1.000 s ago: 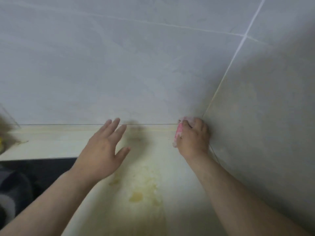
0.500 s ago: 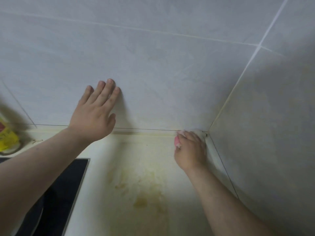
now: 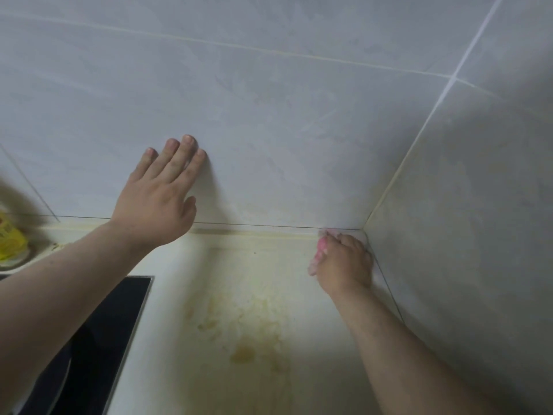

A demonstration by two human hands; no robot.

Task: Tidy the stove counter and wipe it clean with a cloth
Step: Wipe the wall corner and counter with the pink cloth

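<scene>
A pink and white cloth is bunched under my right hand, which grips it and presses it into the back right corner of the pale counter. Most of the cloth is hidden by the fingers. My left hand lies flat with straight fingers against the grey wall tile above the counter's back edge. Yellow-brown stains mark the counter in front of the cloth.
The black glass stove top fills the lower left. A yellow packet stands on a round thing at the far left edge. A second tiled wall closes the right side.
My left hand rose from over the counter and now lies flat on the back wall. My right hand stays in the corner with the cloth. The view shifted slightly right.
</scene>
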